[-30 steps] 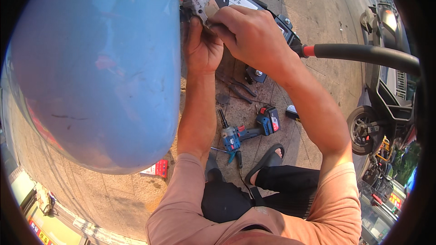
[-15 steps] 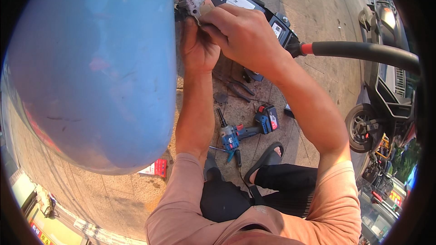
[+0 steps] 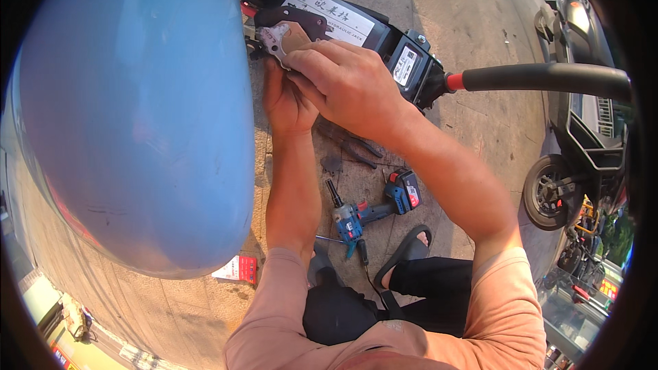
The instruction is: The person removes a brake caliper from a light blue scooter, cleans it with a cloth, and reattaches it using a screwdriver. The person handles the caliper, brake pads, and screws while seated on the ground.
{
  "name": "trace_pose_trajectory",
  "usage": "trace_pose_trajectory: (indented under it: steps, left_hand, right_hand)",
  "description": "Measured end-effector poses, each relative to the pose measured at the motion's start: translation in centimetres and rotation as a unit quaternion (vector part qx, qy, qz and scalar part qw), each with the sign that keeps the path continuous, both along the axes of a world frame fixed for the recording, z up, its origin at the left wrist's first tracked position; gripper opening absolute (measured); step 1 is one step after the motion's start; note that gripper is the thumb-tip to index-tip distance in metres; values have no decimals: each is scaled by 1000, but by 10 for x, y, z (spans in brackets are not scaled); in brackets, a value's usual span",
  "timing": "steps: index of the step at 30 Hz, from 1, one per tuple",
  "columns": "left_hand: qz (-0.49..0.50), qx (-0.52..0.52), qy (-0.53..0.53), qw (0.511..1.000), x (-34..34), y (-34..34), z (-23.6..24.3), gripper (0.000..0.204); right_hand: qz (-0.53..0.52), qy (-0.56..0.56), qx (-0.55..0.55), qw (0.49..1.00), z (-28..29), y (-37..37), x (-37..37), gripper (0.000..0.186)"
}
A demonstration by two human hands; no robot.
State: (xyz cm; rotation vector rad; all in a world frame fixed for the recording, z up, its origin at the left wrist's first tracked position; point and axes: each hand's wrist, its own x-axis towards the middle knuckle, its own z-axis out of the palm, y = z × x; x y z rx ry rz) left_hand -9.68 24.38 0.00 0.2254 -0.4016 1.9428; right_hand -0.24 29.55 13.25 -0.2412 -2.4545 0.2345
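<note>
Head view: your metal plate (image 3: 275, 42) sits near 11 o'clock, close by the big blue cover (image 3: 137, 130) at 9 and overlapping a dark bracket (image 3: 308, 21); whether the two are joined, you can't tell from here. The likeliest trouble is a slip: your grip is near one edge, so a push off-centre could tip the plate and drop it on the paving (image 3: 473, 140). Your knuckles could also scrape the bracket if it gives suddenly. Toward 5 o'clock, the cordless drill (image 3: 348, 223) lies close to your feet, where a careless step could catch it.

Your right hand (image 3: 349, 83) has its fingers pinched together on the plate's 4 o'clock edge, hardly any gap between them. Your left hand (image 3: 289, 108) is half curled beneath, fingers (image 3: 273, 77) up against the plate's lower side; their tips are partly hidden, so you can't tell whether they clasp or merely steady it.
</note>
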Motion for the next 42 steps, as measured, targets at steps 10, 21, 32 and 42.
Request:
trace_pose_trajectory:
  steps: [10, 21, 32, 42]
  left_hand:
    - [40, -80, 79, 993, 5, -5, 0, 43]
    - [-2, 21, -15, 1000, 0, -4, 8, 64]
    - [-10, -4, -52, 999, 4, -7, 14, 63]
    - [-7, 7, -25, 1000, 3, -8, 12, 62]
  right_hand:
    - [3, -16, -8, 1000, -3, -3, 0, 21]
    - [1, 45, -86, 995, -2, 30, 8, 42]
    - [2, 40, -10, 999, -14, 31, 1, 53]
    - [-3, 90, 15, 996, -27, 32, -4, 42]
